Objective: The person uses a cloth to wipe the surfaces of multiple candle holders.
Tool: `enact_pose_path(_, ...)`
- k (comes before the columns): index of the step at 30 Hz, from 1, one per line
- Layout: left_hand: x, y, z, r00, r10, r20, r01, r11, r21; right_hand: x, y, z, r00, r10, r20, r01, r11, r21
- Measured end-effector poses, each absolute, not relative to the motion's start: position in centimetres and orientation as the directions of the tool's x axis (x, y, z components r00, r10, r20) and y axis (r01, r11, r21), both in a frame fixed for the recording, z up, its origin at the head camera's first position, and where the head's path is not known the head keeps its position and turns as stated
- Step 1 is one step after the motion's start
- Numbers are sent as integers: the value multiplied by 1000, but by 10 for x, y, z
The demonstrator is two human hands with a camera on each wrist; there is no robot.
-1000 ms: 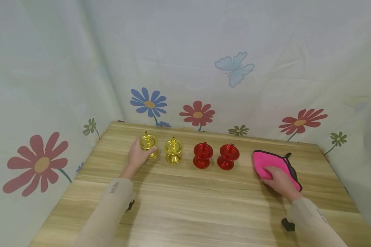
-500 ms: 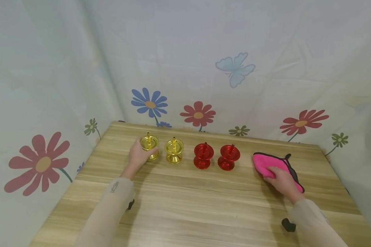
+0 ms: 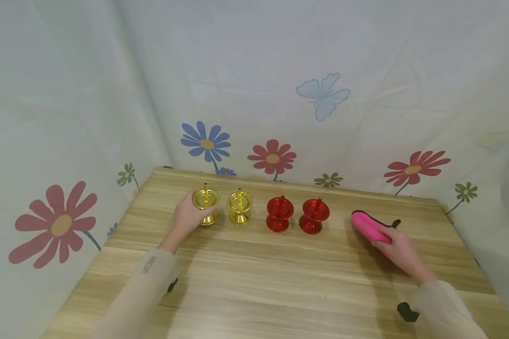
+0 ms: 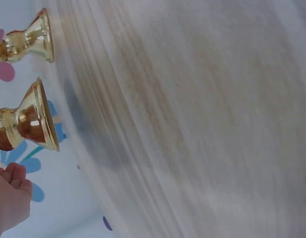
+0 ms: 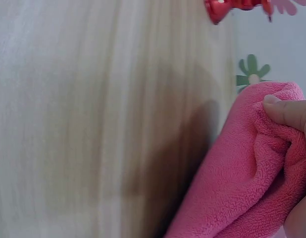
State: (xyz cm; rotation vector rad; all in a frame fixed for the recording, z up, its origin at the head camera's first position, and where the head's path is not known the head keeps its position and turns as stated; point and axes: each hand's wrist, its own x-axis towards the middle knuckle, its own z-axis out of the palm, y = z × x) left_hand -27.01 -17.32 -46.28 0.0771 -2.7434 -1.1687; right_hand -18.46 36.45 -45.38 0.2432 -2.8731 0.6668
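Observation:
My left hand [image 3: 188, 216] grips a shiny gold candle holder [image 3: 209, 218] with a shallow dish and a thin upright stem. Its flared base [image 4: 36, 116] shows a gap above the tabletop in the left wrist view, with a shadow on the wood. Close to its right stands a second gold candle holder [image 3: 239, 207]. At the right, my right hand [image 3: 400, 249] pinches a pink cloth [image 3: 366, 227] with black edging. The cloth hangs folded in soft creases, the thumb pressed on its plush side in the right wrist view, and casts a shadow on the table.
Two red candle holders [image 3: 279, 214] stand upright between the gold pair and the cloth. All rest on a wooden table [image 3: 271, 292], its back edge against a white curtain [image 3: 246, 61] printed with flowers and a butterfly.
The cloth, spread broad before, is now folded narrow, and my right hand has moved slightly right with it. The gripped gold holder has shifted a little toward the front and right.

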Motion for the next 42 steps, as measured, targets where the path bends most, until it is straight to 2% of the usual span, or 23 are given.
enact_pose_path(18, -235, -166, -429, -973, 113, 199, 217, 735, 642, -150, 357, -380, -975, -111, 192, -188, 872, -452)
enact_pose_path(25, -226, -153, -421, -974, 157, 163, 226, 731, 644, -141, 345, -360, -990, -106, 90, -139, 800, -584)
enact_pose_path(32, -218, -133, -414, -966, 197, 170, 260, 733, 629, -138, 329, -351, -994, -106, 18, -82, 634, -769)
enact_pose_path(42, -207, -103, -404, -956, 262, 130, 288, 768, 573, -142, 299, -342, -989, -149, -23, -53, 487, -872)
